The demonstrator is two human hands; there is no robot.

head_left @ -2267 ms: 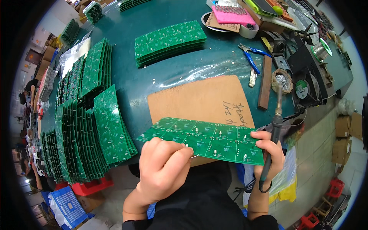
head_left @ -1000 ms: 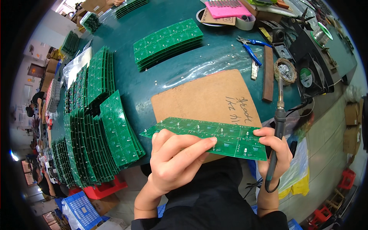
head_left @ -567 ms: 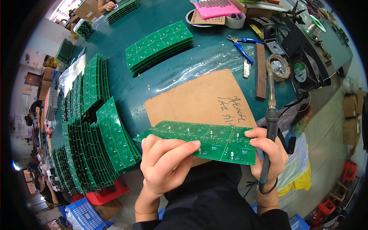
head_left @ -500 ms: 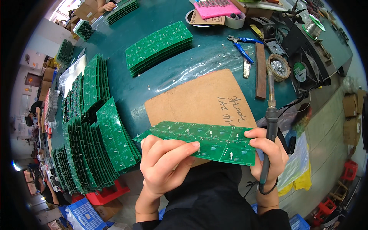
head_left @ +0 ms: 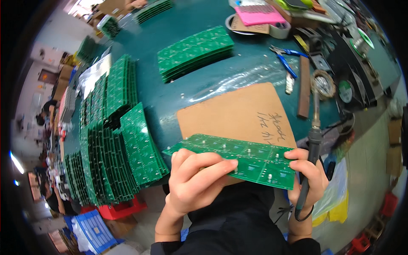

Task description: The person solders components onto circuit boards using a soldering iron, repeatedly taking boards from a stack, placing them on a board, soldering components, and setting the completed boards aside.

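A green circuit board panel (head_left: pixel 255 168) with small white components standing on it is held tilted above the cardboard sheet. My left hand (head_left: pixel 195 180) is closed at its near edge, index fingertip against the board beside a white component; the thumb is mostly hidden. At the panel's right end, my right hand (head_left: pixel 310 176) grips the corner with its fingers. That same hand also carries a soldering iron (head_left: pixel 314 142), its handle running down along the palm and its metal tip pointing away, near a round tin of tip-cleaning wire (head_left: pixel 323 84).
Stacks of green panels (head_left: pixel 108 161) fill the left of the table, and another stack (head_left: pixel 195 53) lies at the back. Under the work is a brown cardboard sheet (head_left: pixel 233 110). Blue-handled cutters (head_left: pixel 287 59), a brown bar (head_left: pixel 304 87) and a solder spool (head_left: pixel 362 42) are on the right.
The whole scene has shifted rightward in the view. Both hands keep nearly the same hold on the panel, and the soldering iron stays in my right hand.
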